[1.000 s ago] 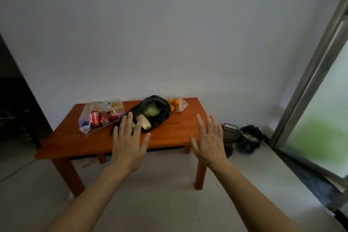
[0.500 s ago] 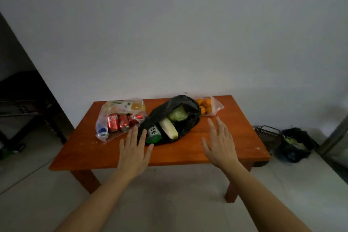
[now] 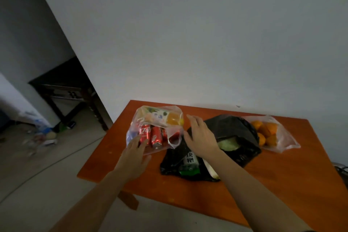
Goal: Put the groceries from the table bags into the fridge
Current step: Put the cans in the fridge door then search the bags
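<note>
Your left hand [image 3: 134, 154] lies with straight fingers against the near edge of the clear bag [image 3: 143, 114], its tips by the red cans [image 3: 151, 136]; it grips nothing. Your right hand [image 3: 200, 137] is spread and relaxed over the left end of the black bag [image 3: 233, 128], just beside the clear bag's handle loop. I cannot tell whether it touches the plastic.

The step looks like taking up the clear bag. Gather both handle loops in one hand before you lift. The film is thin and the cans are round, so a pull on one side would likely tip them out. Support the underside with your other hand, because the cans and the orange bottle [image 3: 174, 120] make it heavy.

The bags sit in a row on the far half of the orange-brown wooden table [image 3: 273, 194]. The black bag gapes toward you, with a cabbage [image 3: 228, 143], a green packet [image 3: 189, 165] and a white radish [image 3: 211, 171] half out — mind these near the edge. A bag of oranges [image 3: 267, 133] lies at the right end.

A plain wall stands behind. A dark side table [image 3: 64, 88] and floor litter [image 3: 42, 135] are on the left. The fridge is not in view.
</note>
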A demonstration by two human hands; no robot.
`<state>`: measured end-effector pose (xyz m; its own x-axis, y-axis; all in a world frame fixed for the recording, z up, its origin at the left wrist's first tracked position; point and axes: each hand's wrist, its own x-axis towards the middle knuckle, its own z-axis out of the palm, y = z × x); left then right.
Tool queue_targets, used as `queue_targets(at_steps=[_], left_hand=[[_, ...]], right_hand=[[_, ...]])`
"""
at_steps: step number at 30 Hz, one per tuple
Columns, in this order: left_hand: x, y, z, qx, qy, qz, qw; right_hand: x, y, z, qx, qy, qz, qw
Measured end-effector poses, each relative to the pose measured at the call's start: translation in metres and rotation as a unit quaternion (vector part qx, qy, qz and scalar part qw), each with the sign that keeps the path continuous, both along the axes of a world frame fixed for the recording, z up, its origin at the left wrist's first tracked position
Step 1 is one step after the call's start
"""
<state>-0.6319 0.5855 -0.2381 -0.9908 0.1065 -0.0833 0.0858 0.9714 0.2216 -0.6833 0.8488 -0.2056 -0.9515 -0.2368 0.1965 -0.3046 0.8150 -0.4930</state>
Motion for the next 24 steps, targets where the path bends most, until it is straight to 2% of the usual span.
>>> queue_targets(at_steps=[5, 10, 14, 17, 21, 24], left_hand=[[-0.069, -0.034, -0.042, 0.070, -0.111, -0.024, 0.991], [-0.135, -0.066, -0.089, 0.139, -0.186, -0.036, 0.972], [-0.176, -0.092, -0.104, 0.162, -0.171, 0.029, 0.971], [-0.201, -0.110, -0.117, 0.154, -0.143, 0.069, 0.975], [-0.227, -0.119, -0.133, 0.154, -0.162, 0.059, 0.973], [-0.238, -0.121, -0.144, 0.193, -0.184, 0.069, 0.961]], right_hand=[[-0.066, -0.070, -0.018, -0.036, -0.088, 0.061, 0.994], [-0.121, -0.127, -0.064, -0.022, -0.193, 0.038, 0.980], [-0.146, -0.158, -0.100, 0.004, -0.329, 0.047, 0.943], [-0.154, -0.173, -0.127, -0.002, -0.355, 0.012, 0.935], [-0.160, -0.188, -0.156, 0.003, -0.426, -0.050, 0.903], [-0.161, -0.198, -0.175, -0.011, -0.430, -0.096, 0.898]])
